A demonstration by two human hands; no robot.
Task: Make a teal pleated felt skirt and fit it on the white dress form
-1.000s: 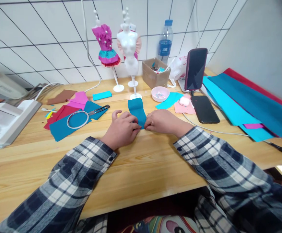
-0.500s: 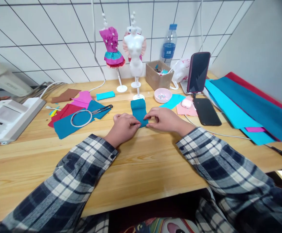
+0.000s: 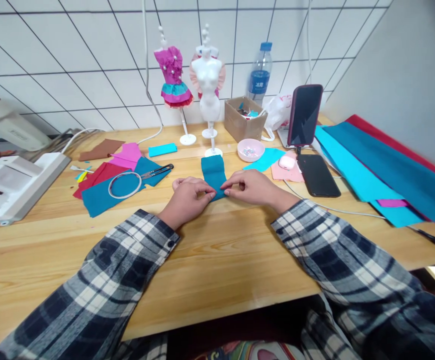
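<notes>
A teal strip of crepe paper (image 3: 213, 171) lies on the table in front of me, its near end between my hands. My left hand (image 3: 190, 200) pinches the lower left edge with thumb and forefinger. At the lower right edge, the thumb and fingertips of my right hand (image 3: 249, 187) close on the same strip. Just beyond its far end stands a bare white mini mannequin (image 3: 208, 82). Off to the left, thread snips (image 3: 158, 171) and a white ring (image 3: 125, 185) rest on larger teal paper pieces (image 3: 101, 199).
A mannequin in a pink dress (image 3: 173, 82), a cardboard box (image 3: 236, 120), a water bottle (image 3: 259, 75) and a pink bead bowl (image 3: 251, 150) stand at the back. Phones (image 3: 318, 175) and long paper sheets (image 3: 386, 170) occupy the right. A white device (image 3: 18, 187) sits at left.
My fingers have shifted slightly at the strip's near end, the right fingertips now closer to the left ones. The view has tilted up a little.
</notes>
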